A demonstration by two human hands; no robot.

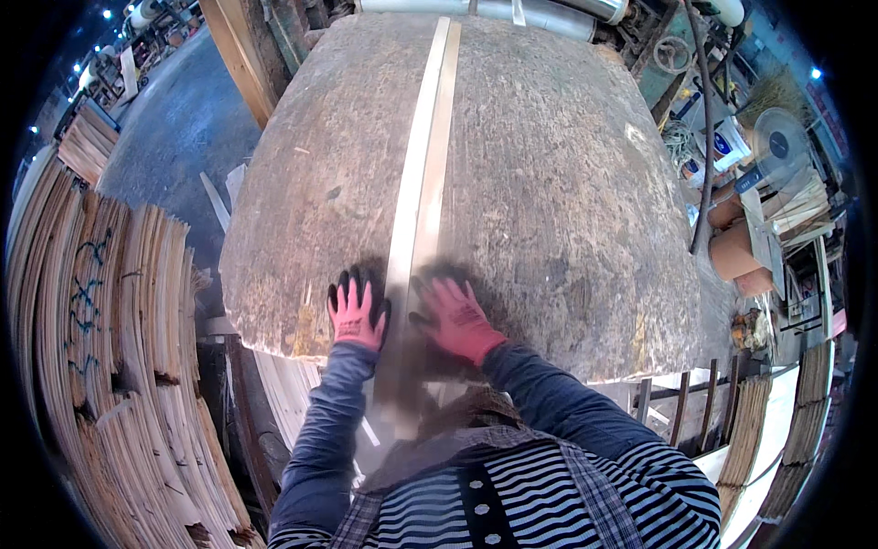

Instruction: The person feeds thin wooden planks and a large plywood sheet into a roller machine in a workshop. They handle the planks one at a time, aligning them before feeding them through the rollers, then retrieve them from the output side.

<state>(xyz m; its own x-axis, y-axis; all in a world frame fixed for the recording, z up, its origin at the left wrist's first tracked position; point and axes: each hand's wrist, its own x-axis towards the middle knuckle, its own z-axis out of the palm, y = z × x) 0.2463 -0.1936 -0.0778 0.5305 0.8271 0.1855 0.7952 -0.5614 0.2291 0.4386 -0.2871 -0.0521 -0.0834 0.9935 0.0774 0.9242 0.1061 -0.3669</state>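
Note:
Two long, narrow strips of pale wood veneer (pixel 416 174) lie side by side, running from the far end of a worn wooden table (pixel 567 183) to its near edge by my body. To the left of the strips, my left hand (pixel 358 314), in a pink glove with black fingertips, rests flat with fingers spread. My right hand (pixel 457 318), gloved the same way, lies flat with spread fingers at the strips' right edge, slightly blurred. Its thumb side reaches the strips. Neither hand is closed round anything. The strips' near ends are smeared by motion.
Tall stacks of veneer sheets (pixel 119 311) stand at my left. Metal rollers (pixel 540 16) cross the table's far end. On the right are a fan (pixel 780 142), cardboard boxes (pixel 736 249), a hanging dark hose (pixel 706 137) and upright metal bars (pixel 681 407).

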